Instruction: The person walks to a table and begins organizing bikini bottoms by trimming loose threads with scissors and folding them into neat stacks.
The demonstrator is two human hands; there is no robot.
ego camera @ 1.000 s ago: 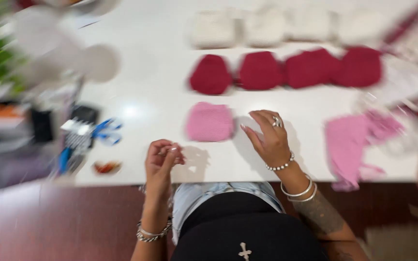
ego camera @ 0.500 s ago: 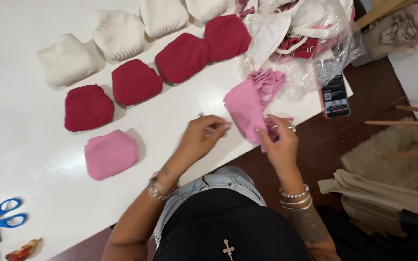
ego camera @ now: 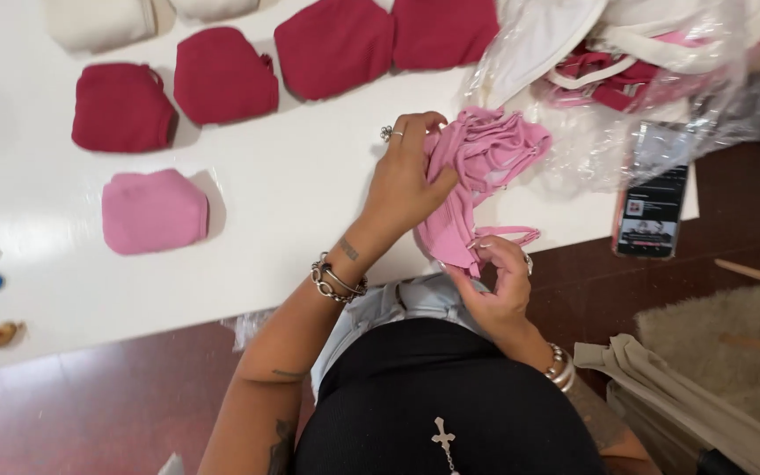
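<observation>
Black ribbed top, cross pendant, pale denim, silver bracelets (tattooed forearms)

Single head-worn view, steeply downward, close over white table edge.

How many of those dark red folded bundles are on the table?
4, in a row along the table's far side: one at left, the next, the third, the last cut off by the frame's top. Others may lie out of view.

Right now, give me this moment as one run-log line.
left hand: grips pink garment | right hand: pinches its lower edge | folded pink piece: lies apart on white table | phone: at table edge
</observation>
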